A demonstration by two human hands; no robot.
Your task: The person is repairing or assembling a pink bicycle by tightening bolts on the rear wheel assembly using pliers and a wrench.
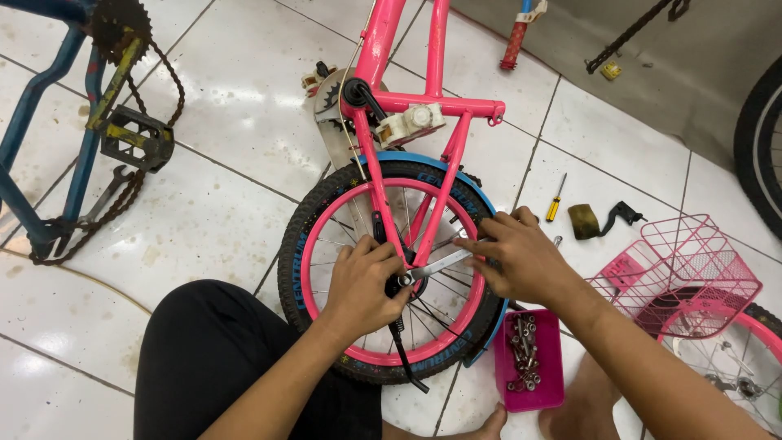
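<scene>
A small pink bicycle frame [383, 49] lies on the tiled floor with its rear wheel [326, 220] toward me; the wheel has a pink rim, a black tyre and a blue mudguard. My left hand [362, 281] rests over the wheel hub, fingers curled at the axle. My right hand [513, 253] grips a flat silver wrench [436, 265] whose head sits at the axle beside the left hand. A black kickstand [405, 358] hangs below the hub.
A pink tray [550, 387] of bolts and nuts sits by my right forearm. A pink wire basket [692, 269] and another pink wheel [733, 358] lie right. A yellow-handled screwdriver [555, 200], a black brake lever [623, 216] and a blue frame [49, 122] with chain and pedal lie around.
</scene>
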